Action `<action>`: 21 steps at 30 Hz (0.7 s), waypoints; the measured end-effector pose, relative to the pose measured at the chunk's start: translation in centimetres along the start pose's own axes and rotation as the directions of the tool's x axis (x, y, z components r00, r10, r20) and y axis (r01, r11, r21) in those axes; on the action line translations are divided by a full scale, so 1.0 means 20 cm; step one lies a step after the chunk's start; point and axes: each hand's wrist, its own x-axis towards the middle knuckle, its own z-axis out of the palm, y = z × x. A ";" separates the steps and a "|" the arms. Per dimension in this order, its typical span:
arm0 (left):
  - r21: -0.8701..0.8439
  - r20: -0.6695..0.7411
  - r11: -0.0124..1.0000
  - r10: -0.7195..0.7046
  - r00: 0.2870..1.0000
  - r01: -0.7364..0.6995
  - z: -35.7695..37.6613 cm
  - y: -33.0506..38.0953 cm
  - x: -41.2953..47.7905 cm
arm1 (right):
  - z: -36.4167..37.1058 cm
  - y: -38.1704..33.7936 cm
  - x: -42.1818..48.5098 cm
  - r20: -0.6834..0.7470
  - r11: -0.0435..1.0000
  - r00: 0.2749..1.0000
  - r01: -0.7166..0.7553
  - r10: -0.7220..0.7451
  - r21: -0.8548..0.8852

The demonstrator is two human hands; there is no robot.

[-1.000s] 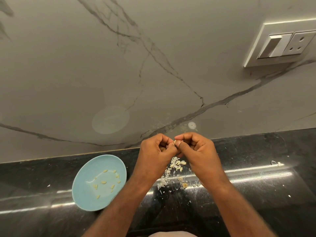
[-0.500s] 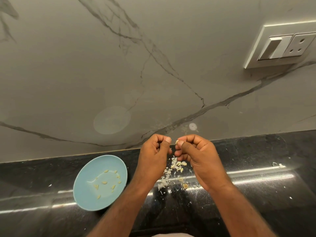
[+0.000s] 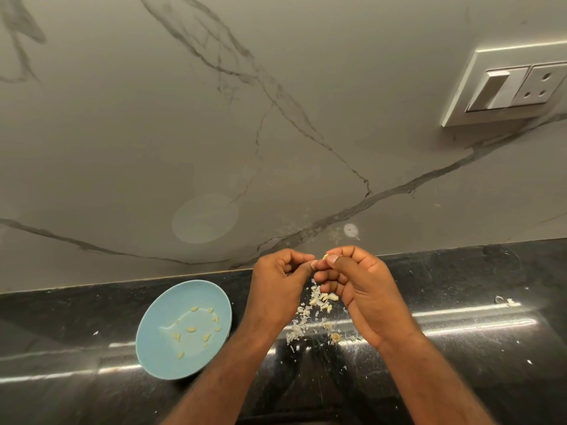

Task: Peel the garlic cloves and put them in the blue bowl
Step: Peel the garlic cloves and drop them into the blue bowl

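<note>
Both hands are up over the black bench, close together: the right hand has its grip clamped on a small garlic clove, pinched at the fingertips. The left hand is curled with its thumb tip touching the right fingers, and whether that grip holds any skin I cannot tell. Below them a heap of peel scraps lies on the bench, and just left of the left forearm sits the blue bowl with several peeled cloves scattered inside.
</note>
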 end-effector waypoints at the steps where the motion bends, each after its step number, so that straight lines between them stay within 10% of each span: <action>1: -0.013 0.000 1.000 -0.013 1.000 0.013 0.00 0.00 0.00 | 0.00 0.00 0.00 0.011 0.999 1.000 -0.013 0.012 0.045; 15: -0.220 0.090 0.974 -0.037 0.995 0.057 0.00 0.05 -0.04 | 0.00 0.01 -0.01 -0.014 0.956 0.988 0.145 -0.153 -0.257; 21: -0.006 0.165 0.999 0.042 0.985 -0.042 -0.03 0.03 -0.03 | -0.01 -0.04 -0.02 0.100 0.799 0.964 0.261 -0.247 -0.542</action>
